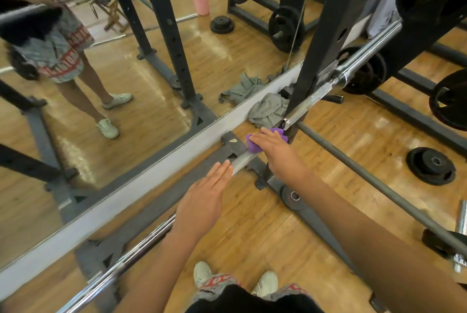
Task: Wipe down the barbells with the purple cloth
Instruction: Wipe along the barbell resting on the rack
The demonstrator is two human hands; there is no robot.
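Observation:
A chrome barbell [131,259] runs from the lower left up to the rack upright and on toward the upper right. My right hand [275,150] holds the purple cloth [252,147] wrapped over the bar just short of the upright. The cloth shows at my fingertips and past my hand by the rack post. My left hand [202,204] lies flat on the bar with straight fingers, a little nearer to me than the cloth. A bare stretch of bar [241,161] shows between the two hands.
The black rack upright [326,42] rises right behind the cloth. A wall mirror [106,85] fills the left. A grey rag [267,109] lies on the floor by the wall. A second bar [374,181] and weight plates [430,166] lie at right.

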